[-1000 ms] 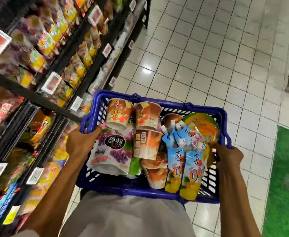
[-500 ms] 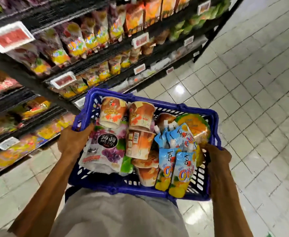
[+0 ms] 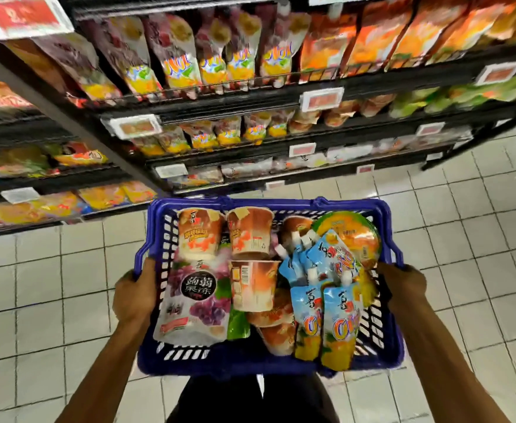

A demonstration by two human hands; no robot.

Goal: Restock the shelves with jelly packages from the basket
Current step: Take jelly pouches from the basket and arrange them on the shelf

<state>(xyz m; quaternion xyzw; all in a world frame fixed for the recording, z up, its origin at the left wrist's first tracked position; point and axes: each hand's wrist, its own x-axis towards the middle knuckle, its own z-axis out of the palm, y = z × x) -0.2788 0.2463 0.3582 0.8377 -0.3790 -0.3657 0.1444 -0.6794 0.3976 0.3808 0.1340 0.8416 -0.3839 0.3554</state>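
Note:
I carry a blue plastic basket [image 3: 269, 366] in front of my body. My left hand [image 3: 134, 293] grips its left rim and my right hand [image 3: 403, 283] grips its right rim. Inside lie a purple grape jelly bag [image 3: 195, 303], several orange jelly cups [image 3: 252, 285], blue spouted jelly pouches [image 3: 327, 312] and a round orange-lidded jelly tub [image 3: 353, 236]. The black store shelves [image 3: 281, 96] face me just beyond the basket, stocked with rows of jelly pouches [image 3: 217, 59].
White price tags [image 3: 320, 99] hang on the shelf edges. Orange bags [image 3: 372, 35] fill the top right shelf and green ones [image 3: 464, 96] sit lower right. White tiled floor [image 3: 464, 224] spreads to the right and under the basket.
I have turned left toward the shelves, so they now fill the upper view head-on. Both hands keep the same grip on the basket rims.

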